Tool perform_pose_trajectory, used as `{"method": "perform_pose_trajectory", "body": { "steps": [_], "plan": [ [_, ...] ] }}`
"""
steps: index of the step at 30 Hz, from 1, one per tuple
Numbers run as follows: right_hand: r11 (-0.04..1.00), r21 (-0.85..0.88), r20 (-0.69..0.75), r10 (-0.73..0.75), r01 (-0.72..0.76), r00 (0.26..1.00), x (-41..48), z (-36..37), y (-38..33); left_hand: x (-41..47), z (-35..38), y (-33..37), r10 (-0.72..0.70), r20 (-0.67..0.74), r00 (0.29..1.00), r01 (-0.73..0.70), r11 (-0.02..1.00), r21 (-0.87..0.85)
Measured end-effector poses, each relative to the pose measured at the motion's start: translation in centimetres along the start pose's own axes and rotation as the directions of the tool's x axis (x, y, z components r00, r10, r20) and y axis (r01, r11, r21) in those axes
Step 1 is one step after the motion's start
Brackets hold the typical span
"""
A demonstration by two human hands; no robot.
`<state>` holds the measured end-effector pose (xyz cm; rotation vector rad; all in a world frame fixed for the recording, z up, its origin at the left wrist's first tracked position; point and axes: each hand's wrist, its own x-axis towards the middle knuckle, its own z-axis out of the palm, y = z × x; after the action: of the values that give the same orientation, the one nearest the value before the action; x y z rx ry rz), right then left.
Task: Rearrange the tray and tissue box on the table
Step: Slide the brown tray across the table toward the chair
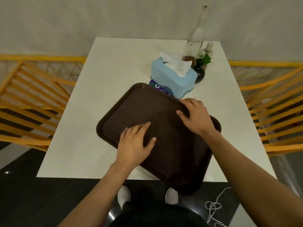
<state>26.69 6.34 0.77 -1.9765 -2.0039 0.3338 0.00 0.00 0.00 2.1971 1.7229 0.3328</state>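
A dark brown tray (pixel 134 105) lies at an angle on the white table (pixel 91 128), its near corner hanging past the table's front edge. My left hand (pixel 136 143) rests flat on the tray's left part, fingers spread. My right hand (pixel 195 117) rests on the tray's far right rim, fingers spread over it. A light blue tissue box (pixel 172 79) with a white tissue sticking up stands just beyond the tray's far edge, on top of a purple packet (pixel 157 87) that the tray partly covers.
A tall clear glass bottle (pixel 196 36), a smaller bottle (pixel 207 49) and a small dark vase with a green sprig (pixel 200 68) stand behind the tissue box. Orange slatted chairs (pixel 32 102) (pixel 275 115) flank the table. A white cord (pixel 214 208) lies on the dark floor.
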Motion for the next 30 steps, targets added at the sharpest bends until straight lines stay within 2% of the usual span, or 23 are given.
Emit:
{"method": "perform_pose_trajectory", "body": {
  "steps": [3, 6, 13, 22, 24, 26, 28, 30],
  "plan": [
    [0.998, -0.063, 0.049, 0.03, -0.027, 0.998, 0.6, 0.8, 0.2, -1.1, 1.2, -0.1, -0.082, 0.037, 0.996, 0.077, 0.988, 0.131],
    [0.987, -0.159, 0.089, 0.039, -0.024, 0.995, 1.0, 1.6, 0.5, -1.8, 2.5, -0.4, -0.163, 0.11, 0.981, 0.143, 0.975, 0.17],
    [0.981, -0.191, 0.049, 0.035, -0.025, 0.998, 2.1, 1.3, 1.1, -2.0, 2.9, -1.2, -0.126, 0.127, 0.984, 0.09, 0.963, 0.255],
    [0.996, -0.073, 0.077, 0.065, -0.06, 0.995, 1.8, 2.4, -0.8, -1.5, 0.6, -7.1, -0.004, 0.16, 0.987, -0.036, 0.969, 0.244],
    [0.994, -0.062, 0.078, 0.093, -0.088, 0.993, 1.8, 2.8, -1.6, -1.5, -0.3, -8.1, -0.008, 0.128, 0.992, -0.021, 0.974, 0.224],
    [0.992, -0.056, 0.092, 0.114, -0.109, 0.989, 2.0, 3.1, -2.4, -1.7, -0.9, -8.4, -0.064, 0.041, 0.997, 0.055, 0.98, 0.191],
    [0.991, -0.068, 0.112, 0.123, -0.116, 0.986, 2.1, 3.2, -3.3, -2.4, -1.5, -8.4, -0.18, -0.112, 0.977, 0.191, 0.976, 0.101],
    [0.99, -0.11, 0.083, 0.1, -0.091, 0.992, 2.0, 3.4, -4.1, -3.3, -2.1, -8.2, -0.355, -0.229, 0.906, 0.354, 0.934, -0.048]
  ]
}}
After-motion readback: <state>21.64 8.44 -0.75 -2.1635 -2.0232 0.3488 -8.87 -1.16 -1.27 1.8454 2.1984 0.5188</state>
